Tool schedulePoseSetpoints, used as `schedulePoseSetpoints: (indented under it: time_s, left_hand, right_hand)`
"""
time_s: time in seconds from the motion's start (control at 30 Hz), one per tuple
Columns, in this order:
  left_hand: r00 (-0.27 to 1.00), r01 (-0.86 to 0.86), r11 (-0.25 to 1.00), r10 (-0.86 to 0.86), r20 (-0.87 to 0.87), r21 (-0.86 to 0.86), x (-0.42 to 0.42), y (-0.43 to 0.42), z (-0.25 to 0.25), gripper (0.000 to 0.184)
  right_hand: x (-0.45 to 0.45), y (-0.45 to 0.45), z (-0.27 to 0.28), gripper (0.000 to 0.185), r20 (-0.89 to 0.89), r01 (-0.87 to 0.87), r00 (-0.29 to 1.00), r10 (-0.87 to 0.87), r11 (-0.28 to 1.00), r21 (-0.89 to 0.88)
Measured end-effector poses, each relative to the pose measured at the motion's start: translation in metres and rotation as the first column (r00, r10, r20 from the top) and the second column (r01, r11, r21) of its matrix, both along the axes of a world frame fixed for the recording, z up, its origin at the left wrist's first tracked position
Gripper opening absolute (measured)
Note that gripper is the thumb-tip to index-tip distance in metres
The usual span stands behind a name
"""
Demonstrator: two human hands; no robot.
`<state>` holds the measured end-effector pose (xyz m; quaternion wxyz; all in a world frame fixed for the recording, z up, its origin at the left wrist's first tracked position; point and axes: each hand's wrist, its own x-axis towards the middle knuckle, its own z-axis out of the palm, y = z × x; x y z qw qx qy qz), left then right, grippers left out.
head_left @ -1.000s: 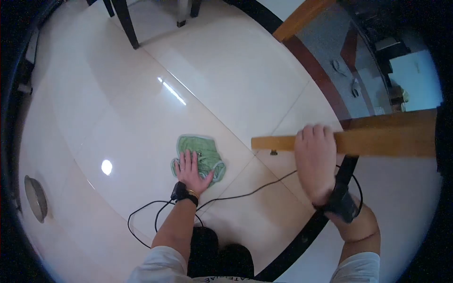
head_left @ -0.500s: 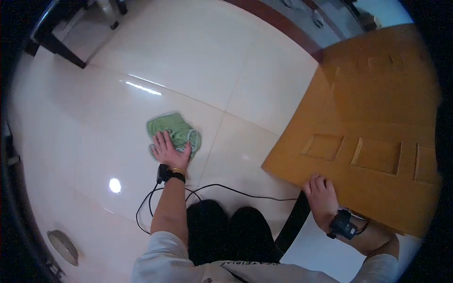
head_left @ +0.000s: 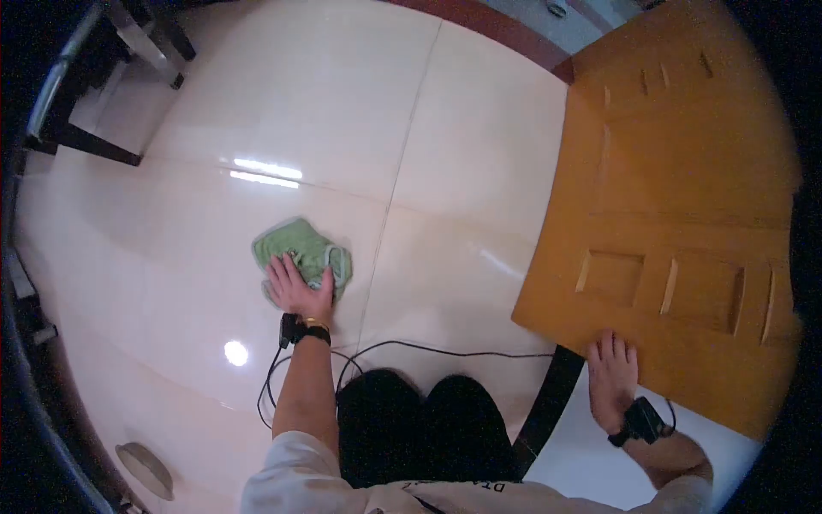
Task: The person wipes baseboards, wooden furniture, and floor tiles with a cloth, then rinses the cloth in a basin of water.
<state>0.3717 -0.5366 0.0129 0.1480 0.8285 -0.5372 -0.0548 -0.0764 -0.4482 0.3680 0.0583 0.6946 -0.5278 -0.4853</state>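
Presses the left hand (head_left: 301, 295) onto a crumpled green cloth (head_left: 287, 240) on the tiled floor (head_left: 462, 283), with fingers (head_left: 279, 272) spread and thumb (head_left: 327, 283) wide apart. Rests the right hand (head_left: 611, 390) on the near edge of a panelled wooden door (head_left: 676, 184) — with fingers slightly apart. Includes also: black cable (head_left: 445, 349) below the cloth; round dish (head_left: 144, 471) at lower left.

L hand (head_left: 298, 289) palm-down on crumpled green cloth w/ pale edging (head_left: 301, 248), which lies on glossy cream tiled floor (head_left: 479, 146). R hand (head_left: 613, 377) has fingers on the edge of a brown wooden panelled door (head_left: 659, 197). Thin black cable (head_left: 454, 352) crosses the floor betw. the hands (loops by the L wrist). Round shallow metal-looking bowl (head_left: 145, 470) well apart, lower left; dark-legged chair (head_left: 98, 144) upper left.
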Motion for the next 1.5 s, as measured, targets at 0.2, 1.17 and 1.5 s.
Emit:
schedulePoseSetpoints:
  time_s: [0.2, 1.17, 1.5]
  left_hand:
    - [0.999, 0.000, 0.987, 0.008, -0.047, 0.162, -0.003, -0.002, 0.005, 0.081]
    - [0.876, 0.468, 0.881, -0.473, 0.099, 0.067, -0.138, -0.264, 0.002, 0.073]
    - [0.855, 0.513, 0.838, -0.518, -0.021, 0.186, -0.133, -0.173, -0.011, 0.078]
  right_hand:
    - [0.058, -0.029, -0.036, 0.073, 0.621, 0.504, 0.706, -0.341, 0.858, -0.101]
    - [0.102, -0.381, -0.354, 0.067, 0.841, 0.524, 0.533, 0.091, 0.745, -0.413]
    - [0.085, -0.418, -0.386, 0.064, 0.819, 0.577, 0.573, -0.001, 0.710, -0.403]
